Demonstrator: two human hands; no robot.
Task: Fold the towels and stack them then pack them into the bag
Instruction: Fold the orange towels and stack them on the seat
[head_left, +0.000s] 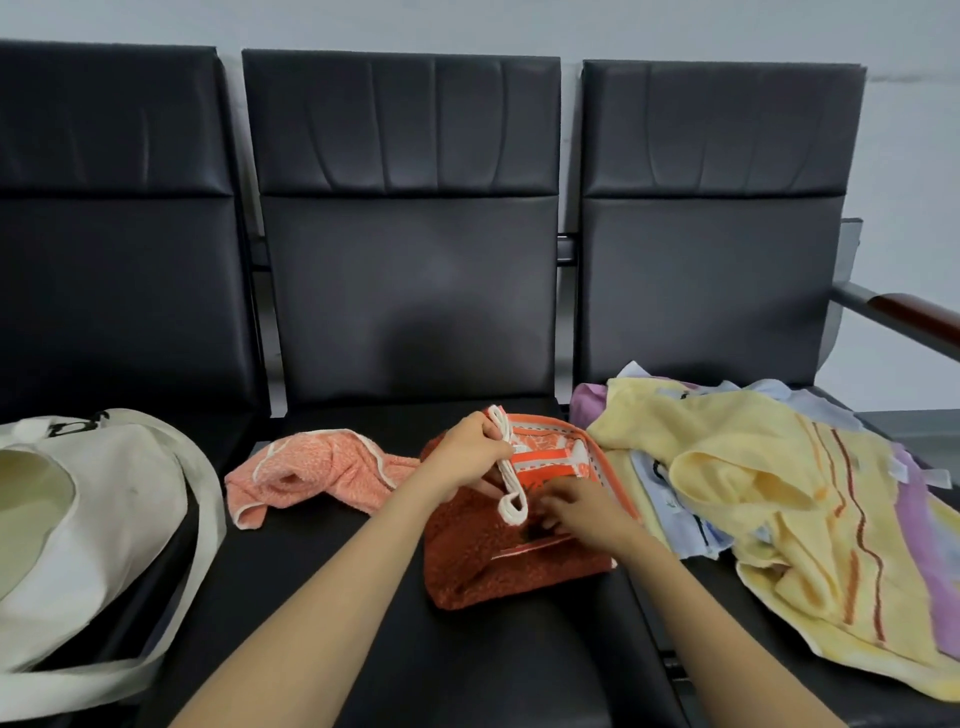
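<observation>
1. black padded seats (410, 291) in a row against a pale wall; the work is on the middle one.
2. rust-orange towel (509, 571) lies at the front right of that seat, partly doubled over, with an orange-and-white patterned face showing at its far end.
3. left hand (470, 447) is fisted round a white loop (511, 483) that hangs down over the towel.
4. right hand (582, 512) sits on the towel just beside the loop's lower end, fingers bent onto the cloth. it is blurred, so i cannot tell pinch from press.
5. my reading is that it's early.
   - no folded stack is in view.
   - salmon towel (311, 473) lies crumpled to the left on the same seat.
   - yellow towel (753, 467) is heaped on the right seat with blue and purple ones, all unfolded.
   - cream bag (119, 493) waits on the left seat, mouth open; no towel shows inside.
6. unclear:
   - how many towels are in the heap.
   - the bag's left side, which is cut off.
   - where the loop joins the towel, which is hidden by the fist.
</observation>
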